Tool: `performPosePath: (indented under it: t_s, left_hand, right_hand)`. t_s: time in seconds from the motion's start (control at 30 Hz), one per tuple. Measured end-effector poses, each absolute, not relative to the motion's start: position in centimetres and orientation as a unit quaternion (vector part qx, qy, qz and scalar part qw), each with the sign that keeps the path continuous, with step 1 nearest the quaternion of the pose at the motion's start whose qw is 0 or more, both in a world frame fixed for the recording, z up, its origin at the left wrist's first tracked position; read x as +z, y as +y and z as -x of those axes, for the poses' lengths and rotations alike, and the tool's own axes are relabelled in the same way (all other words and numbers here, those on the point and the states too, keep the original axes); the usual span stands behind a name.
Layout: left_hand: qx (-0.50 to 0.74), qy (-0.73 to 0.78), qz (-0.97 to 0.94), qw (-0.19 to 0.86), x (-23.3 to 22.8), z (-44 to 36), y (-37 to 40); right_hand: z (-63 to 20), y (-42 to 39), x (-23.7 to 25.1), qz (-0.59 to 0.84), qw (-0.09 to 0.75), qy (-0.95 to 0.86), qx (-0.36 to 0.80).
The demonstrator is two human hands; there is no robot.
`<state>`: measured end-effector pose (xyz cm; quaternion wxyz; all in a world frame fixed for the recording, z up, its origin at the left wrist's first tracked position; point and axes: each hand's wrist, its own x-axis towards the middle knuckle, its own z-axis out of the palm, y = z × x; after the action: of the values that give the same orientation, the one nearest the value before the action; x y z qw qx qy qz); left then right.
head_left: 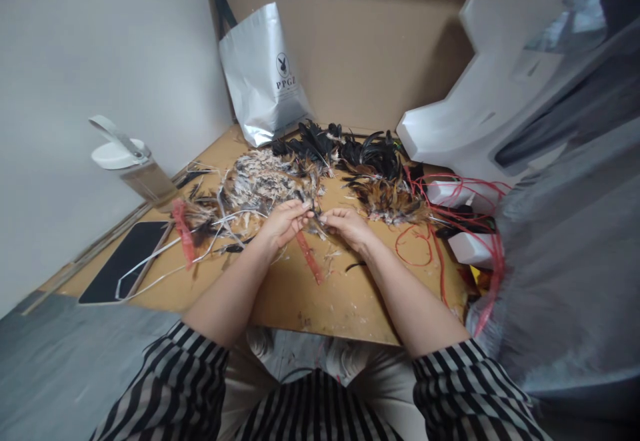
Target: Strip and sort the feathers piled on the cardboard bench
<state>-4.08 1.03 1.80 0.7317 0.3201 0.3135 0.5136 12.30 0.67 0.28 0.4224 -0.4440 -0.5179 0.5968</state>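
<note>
A person in striped sleeves works at a brown board table (300, 301). The left hand (285, 222) and right hand (350, 225) meet at the table's middle, fingertips pressed together, pinching a small dark feather bundle (316, 219) between them. A red strip (310, 257) lies just below the hands. Speckled grey feathers (265, 184) and black feathers (350, 151) are heaped behind. A silver paper bag (263, 74) stands at the back.

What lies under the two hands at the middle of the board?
A red strip runs out from under the left hand on the brown wooden board; small feathers sit between both hands. The right hand hides the rest.
</note>
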Motion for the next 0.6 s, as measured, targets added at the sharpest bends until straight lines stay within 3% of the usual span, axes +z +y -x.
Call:
performPosePath:
  t_s: [0.1,0.27,0.4,0.5,0.6]
  left_hand:
    - [0.518,0.327,-0.335,0.715,1.7,4.1,1.0]
    - [0.531,0.339,-0.359,0.688,1.7,4.1,1.1]
    - [0.528,0.348,-0.395,0.666,1.4,4.0,1.1]
    - [0.521,0.365,-0.43,0.641,1.2,3.9,1.0]
    - [0.513,0.365,-0.442,0.639,1.2,3.7,0.8]
  right_hand:
    - [-12.4,0.6,0.6,0.49,0.416,-0.535,0.548]
    - [-12.6,0.2,2.1,0.514,0.49,-0.606,0.358]
    - [-12.4,-0.5,2.8,0.502,0.441,-0.712,0.215]
    - [-11.9,-0.7,2.4,0.516,0.396,-0.732,0.202]
    - [-11.6,-0.6,1.7,0.514,0.39,-0.705,0.293]
